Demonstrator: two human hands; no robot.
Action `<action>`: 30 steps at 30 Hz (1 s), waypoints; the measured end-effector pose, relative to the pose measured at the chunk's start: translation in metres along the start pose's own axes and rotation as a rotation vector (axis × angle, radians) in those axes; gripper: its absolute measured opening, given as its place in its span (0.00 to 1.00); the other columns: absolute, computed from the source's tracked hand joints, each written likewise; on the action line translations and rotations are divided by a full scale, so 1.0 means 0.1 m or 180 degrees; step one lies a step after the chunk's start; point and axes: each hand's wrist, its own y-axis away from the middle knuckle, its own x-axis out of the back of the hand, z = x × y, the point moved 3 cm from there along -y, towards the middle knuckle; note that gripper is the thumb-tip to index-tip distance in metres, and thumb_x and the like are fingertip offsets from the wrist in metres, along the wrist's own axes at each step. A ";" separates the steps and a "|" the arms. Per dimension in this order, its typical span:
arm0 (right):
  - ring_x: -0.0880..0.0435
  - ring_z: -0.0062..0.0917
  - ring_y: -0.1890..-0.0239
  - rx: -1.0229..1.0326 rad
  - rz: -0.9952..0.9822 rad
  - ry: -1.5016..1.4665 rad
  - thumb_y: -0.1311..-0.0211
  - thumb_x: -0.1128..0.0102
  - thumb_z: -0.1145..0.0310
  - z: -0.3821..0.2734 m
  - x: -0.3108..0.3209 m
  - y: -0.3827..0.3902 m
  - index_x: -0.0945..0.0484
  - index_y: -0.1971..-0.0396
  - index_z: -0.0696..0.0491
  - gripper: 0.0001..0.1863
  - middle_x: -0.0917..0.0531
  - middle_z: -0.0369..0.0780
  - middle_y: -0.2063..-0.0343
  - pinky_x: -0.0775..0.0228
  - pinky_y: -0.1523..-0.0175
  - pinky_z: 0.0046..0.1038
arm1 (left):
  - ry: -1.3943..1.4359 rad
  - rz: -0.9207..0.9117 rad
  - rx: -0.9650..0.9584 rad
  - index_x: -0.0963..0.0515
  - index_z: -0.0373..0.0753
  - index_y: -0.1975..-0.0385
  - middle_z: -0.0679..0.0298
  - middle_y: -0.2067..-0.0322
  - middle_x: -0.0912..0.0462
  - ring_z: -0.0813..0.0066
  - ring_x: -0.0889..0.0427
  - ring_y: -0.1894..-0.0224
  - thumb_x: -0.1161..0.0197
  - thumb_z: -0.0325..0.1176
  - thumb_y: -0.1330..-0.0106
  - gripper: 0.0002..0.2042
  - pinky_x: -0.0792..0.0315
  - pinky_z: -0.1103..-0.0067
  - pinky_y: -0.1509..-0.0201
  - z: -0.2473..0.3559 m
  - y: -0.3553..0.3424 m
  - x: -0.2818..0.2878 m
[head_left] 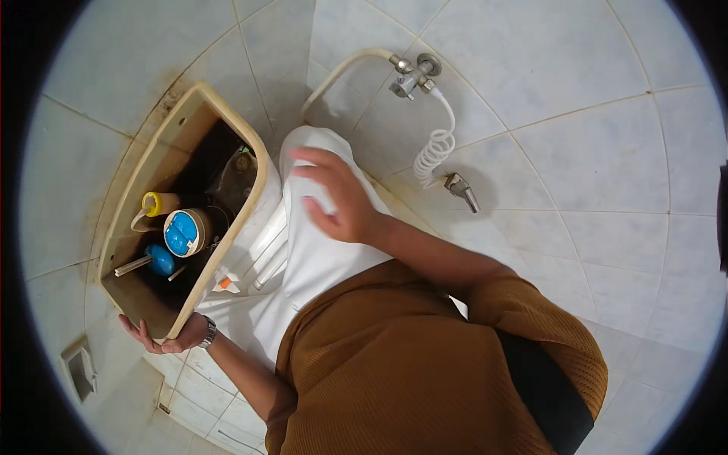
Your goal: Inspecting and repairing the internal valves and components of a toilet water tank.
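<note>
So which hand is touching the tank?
The left hand, the one with the watch: it's against one end of the tank. The right hand has a bare wrist and is over the white cloth.

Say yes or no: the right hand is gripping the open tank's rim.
No, the right hand is over the white trousers, clear of the rim, while the left hand touches the tank's near corner.

Open cream tank [219,258], dark inside, possibly stained
</note>
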 end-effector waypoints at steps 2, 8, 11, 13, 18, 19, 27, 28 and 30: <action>0.24 0.39 0.42 -0.0888 -0.0124 0.0354 0.44 0.46 0.82 0.26 0.33 0.61 0.26 0.49 0.57 0.20 0.23 0.46 0.46 0.36 0.36 0.35 | 0.0010 0.0043 0.0018 0.27 0.31 0.60 0.37 0.40 0.31 0.42 0.31 0.37 0.59 0.55 0.31 0.28 0.34 0.49 0.34 0.02 0.01 -0.03; 0.21 0.29 0.55 -0.2916 0.2124 0.0899 0.39 0.39 0.78 0.52 1.41 2.34 0.27 0.50 0.57 0.17 0.22 0.41 0.56 0.27 0.50 0.27 | -0.0168 0.0080 0.0030 0.27 0.31 0.60 0.38 0.40 0.31 0.42 0.31 0.37 0.61 0.55 0.30 0.28 0.35 0.49 0.34 0.06 -0.03 0.03; 0.22 0.29 0.53 -0.2303 0.2014 0.1541 0.39 0.36 0.76 0.38 1.64 2.20 0.27 0.48 0.57 0.19 0.22 0.41 0.55 0.28 0.48 0.28 | -0.0250 0.0135 -0.0086 0.28 0.31 0.59 0.38 0.40 0.30 0.42 0.31 0.37 0.62 0.55 0.30 0.28 0.34 0.50 0.34 0.10 -0.05 0.04; 0.22 0.29 0.50 -0.1871 0.1773 0.2077 0.38 0.35 0.74 0.32 1.73 2.05 0.27 0.48 0.56 0.19 0.22 0.42 0.53 0.29 0.46 0.27 | -0.0235 0.0121 -0.0076 0.28 0.31 0.59 0.37 0.40 0.31 0.42 0.31 0.37 0.62 0.55 0.30 0.28 0.34 0.51 0.35 0.09 -0.03 0.00; 0.22 0.39 0.48 -0.1638 0.0912 0.2104 0.40 0.36 0.75 0.48 1.89 2.03 0.24 0.49 0.59 0.18 0.21 0.46 0.51 0.32 0.42 0.34 | -0.0146 -0.0041 -0.0084 0.28 0.32 0.57 0.39 0.40 0.30 0.44 0.32 0.36 0.60 0.55 0.30 0.27 0.34 0.52 0.34 0.11 -0.01 0.01; 0.22 0.36 0.48 -0.1578 0.0793 0.2278 0.39 0.36 0.76 0.50 1.91 2.04 0.25 0.48 0.59 0.18 0.21 0.45 0.51 0.32 0.42 0.32 | -0.0148 -0.0013 -0.0104 0.28 0.32 0.57 0.39 0.40 0.30 0.44 0.32 0.36 0.60 0.55 0.30 0.27 0.34 0.52 0.34 0.11 -0.02 0.01; 0.18 0.25 0.56 -0.1492 0.0744 0.1656 0.35 0.41 0.79 0.06 2.08 1.43 0.27 0.47 0.59 0.17 0.22 0.45 0.49 0.26 0.51 0.23 | 0.0116 -0.0146 0.0045 0.28 0.36 0.55 0.44 0.37 0.32 0.47 0.35 0.33 0.61 0.53 0.28 0.25 0.38 0.53 0.31 0.12 0.00 0.03; 0.18 0.25 0.56 -0.1614 0.0906 0.0899 0.35 0.42 0.79 0.03 1.98 1.36 0.27 0.47 0.59 0.16 0.21 0.44 0.49 0.26 0.51 0.24 | 0.0110 -0.0126 0.0032 0.28 0.36 0.55 0.44 0.37 0.32 0.47 0.35 0.33 0.61 0.53 0.28 0.25 0.38 0.53 0.31 0.12 -0.01 0.04; 0.17 0.23 0.54 -0.1687 0.0919 -0.0003 0.35 0.40 0.78 0.04 1.74 1.27 0.27 0.50 0.58 0.14 0.19 0.41 0.52 0.24 0.51 0.26 | -0.0096 -0.0267 -0.0113 0.29 0.35 0.53 0.46 0.37 0.32 0.48 0.36 0.32 0.62 0.50 0.28 0.23 0.42 0.54 0.29 0.12 -0.01 0.09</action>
